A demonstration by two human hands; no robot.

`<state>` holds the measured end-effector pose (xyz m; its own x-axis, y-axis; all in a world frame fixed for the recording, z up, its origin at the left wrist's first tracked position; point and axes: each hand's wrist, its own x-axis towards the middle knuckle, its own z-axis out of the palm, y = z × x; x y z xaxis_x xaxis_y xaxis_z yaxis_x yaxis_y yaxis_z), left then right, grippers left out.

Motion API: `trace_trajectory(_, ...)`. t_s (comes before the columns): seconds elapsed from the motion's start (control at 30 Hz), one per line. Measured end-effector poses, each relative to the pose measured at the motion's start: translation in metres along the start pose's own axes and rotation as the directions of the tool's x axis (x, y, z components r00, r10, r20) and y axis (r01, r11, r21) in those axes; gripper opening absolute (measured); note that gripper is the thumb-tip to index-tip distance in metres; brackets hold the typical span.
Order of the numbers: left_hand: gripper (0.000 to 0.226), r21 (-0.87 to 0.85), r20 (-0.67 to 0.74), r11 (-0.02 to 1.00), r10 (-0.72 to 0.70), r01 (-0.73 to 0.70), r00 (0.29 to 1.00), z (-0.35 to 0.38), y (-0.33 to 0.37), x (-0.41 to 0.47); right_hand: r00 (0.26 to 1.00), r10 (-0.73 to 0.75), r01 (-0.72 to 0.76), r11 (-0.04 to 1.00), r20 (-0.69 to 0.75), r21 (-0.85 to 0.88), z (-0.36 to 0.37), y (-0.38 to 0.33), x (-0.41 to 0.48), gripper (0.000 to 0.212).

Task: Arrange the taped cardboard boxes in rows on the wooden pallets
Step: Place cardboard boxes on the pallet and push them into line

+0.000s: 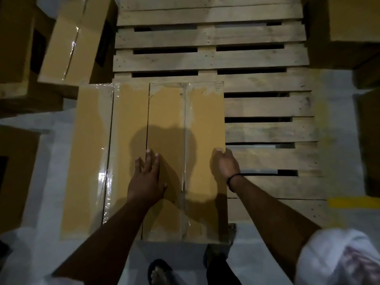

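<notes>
left hand (pixel 146 178) lies flat, fingers spread, atop the taped box (pixel 203 120). right hand (pixel 225 163) hooks its right edge. the box's length runs up the frame.

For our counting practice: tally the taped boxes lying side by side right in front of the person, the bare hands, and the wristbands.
Taped cardboard boxes: 2 (left box, right box)
Bare hands: 2 (left hand, right hand)
Black wristband: 1
Total: 5

Readable text: none showed anywhere.
Box (pixel 203 120): small dark hatched print marks sat near its far corners, too blurred to read.
Floor stripe (pixel 349 203): a plain yellow painted mark lay right of the pallet (pixel 267 132).
</notes>
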<state>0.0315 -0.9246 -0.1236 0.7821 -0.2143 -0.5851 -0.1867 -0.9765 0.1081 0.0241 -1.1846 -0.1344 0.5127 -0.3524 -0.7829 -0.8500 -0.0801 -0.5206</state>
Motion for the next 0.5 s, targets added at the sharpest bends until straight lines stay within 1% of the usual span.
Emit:
trace_trajectory(0.07,0.109,-0.011,0.012,1.000,-0.002,0.002,1.000,0.000,0.001,0.000,1.000,0.008,-0.008,1.000,-0.004,-0.014,-0.002,-0.002,0.002,0.058)
trace_trajectory(0.13,0.111,-0.022,0.017,1.000,0.001,0.000,1.000,-0.001,0.000,0.000,0.999,-0.025,0.025,1.000,-0.025,0.011,0.005,-0.001,-0.004,0.057)
trace_trajectory(0.17,0.113,-0.028,0.017,1.000,0.003,-0.003,1.000,-0.001,0.000,0.001,0.997,-0.071,0.072,0.997,-0.042,0.008,0.009,0.003,-0.009,0.061)
trace_trajectory(0.2,0.115,-0.025,0.015,1.000,0.011,-0.011,1.000,-0.001,-0.001,0.000,0.991,-0.120,0.118,0.992,-0.056,-0.041,0.014,0.007,-0.018,0.069)
trace_trajectory(0.23,0.117,-0.014,0.014,1.000,0.019,-0.019,1.000,-0.001,-0.002,0.000,0.984,-0.170,0.160,0.976,-0.060,-0.145,0.019,0.013,-0.028,0.080)
trace_trajectory(0.27,0.119,0.002,0.020,1.000,0.024,-0.024,1.000,-0.001,-0.004,0.000,0.975,-0.215,0.188,0.933,-0.058,-0.307,0.025,0.022,-0.035,0.089)
trace_trajectory(0.3,0.121,0.020,0.033,0.999,0.026,-0.027,0.999,-0.001,-0.005,0.000,0.965,-0.259,0.206,0.850,-0.044,-0.485,0.031,0.031,-0.043,0.093)
trace_trajectory(0.33,0.123,0.033,0.050,0.999,0.026,-0.027,0.998,-0.001,-0.006,-0.001,0.955,-0.295,0.216,0.743,-0.019,-0.634,0.036,0.041,-0.052,0.094)
trace_trajectory(0.37,0.124,0.041,0.067,0.999,0.027,-0.030,0.997,-0.001,-0.007,-0.001,0.946,-0.323,0.226,0.631,0.014,-0.742,0.042,0.049,-0.062,0.093)
trace_trajectory(0.4,0.125,0.043,0.081,0.998,0.036,-0.039,0.996,-0.003,-0.006,-0.001,0.937,-0.346,0.243,0.536,0.052,-0.809,0.047,0.058,-0.071,0.090)
trace_trajectory(0.43,0.123,0.040,0.093,0.998,0.052,-0.056,0.994,-0.006,-0.005,-0.002,0.929,-0.359,0.265,0.468,0.092,-0.843,0.050,0.064,-0.080,0.086)
trace_trajectory(0.47,0.120,0.042,0.102,0.995,0.082,-0.087,0.991,-0.009,-0.003,-0.005,0.921,-0.370,0.284,0.433,0.119,-0.855,0.052,0.070,-0.089,0.081)
trace_trajectory(0.5,0.117,0.050,0.104,0.990,0.125,-0.131,0.987,-0.012,0.000,-0.009,0.918,-0.373,0.296,0.427,0.131,-0.854,0.054,0.074,-0.099,0.078)
